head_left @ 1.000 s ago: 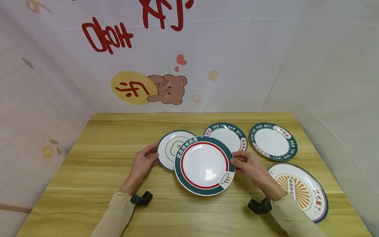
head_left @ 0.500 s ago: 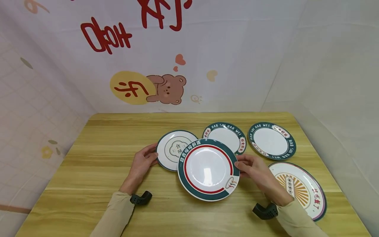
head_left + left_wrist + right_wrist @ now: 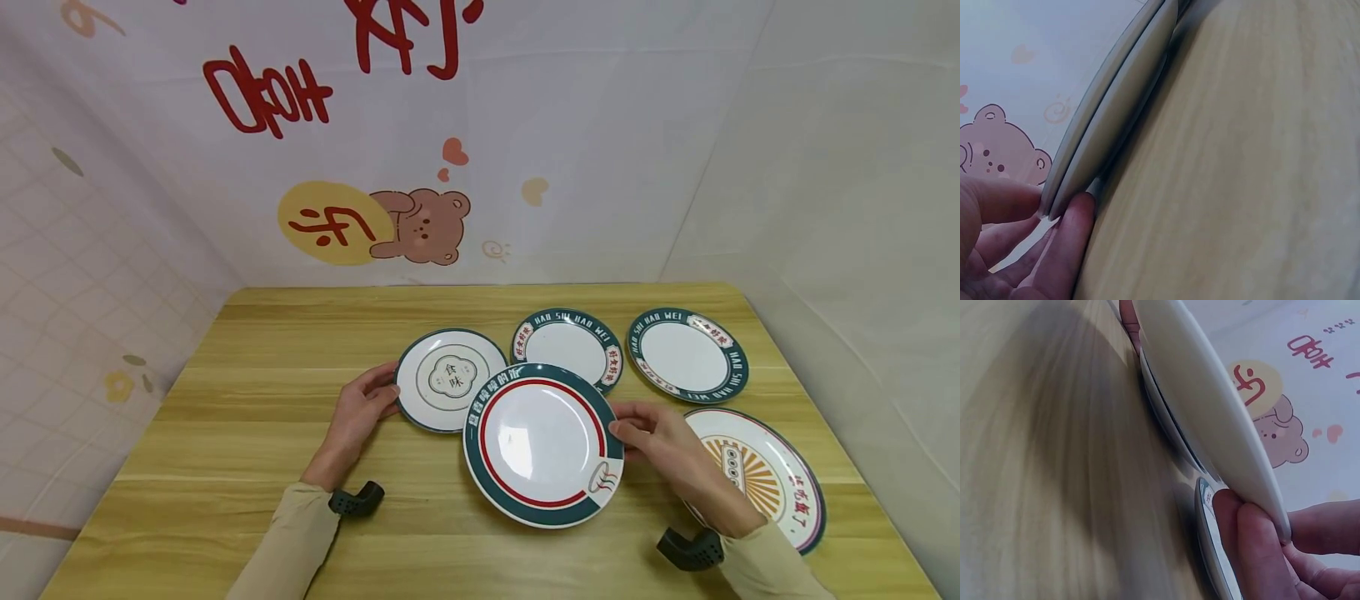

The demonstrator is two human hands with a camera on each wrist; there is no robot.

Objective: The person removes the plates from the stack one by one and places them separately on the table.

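My left hand [image 3: 363, 412] pinches the left edge of a white plate [image 3: 416, 383] with a thin dark rim and a cloud-shaped emblem. In the left wrist view two plate rims [image 3: 1094, 134] lie close together between thumb and fingers. My right hand [image 3: 667, 446] pinches the right edge of a larger plate [image 3: 543, 442] with a wide teal rim and a red ring. That plate is raised off the table, its pale underside [image 3: 1210, 394] showing in the right wrist view. In the head view it slightly overlaps the plate behind it.
Behind stands a teal-rimmed plate [image 3: 566, 346] with lettering. A similar plate [image 3: 686, 354] lies at the back right. A plate with an orange sunburst [image 3: 780, 475] lies at the right, partly behind my right forearm. All are on the wooden table [image 3: 247, 400].
My right hand has moved the red-ringed plate right and toward me, uncovering more of the emblem plate. My left hand stays in place, holding that plate's edge.
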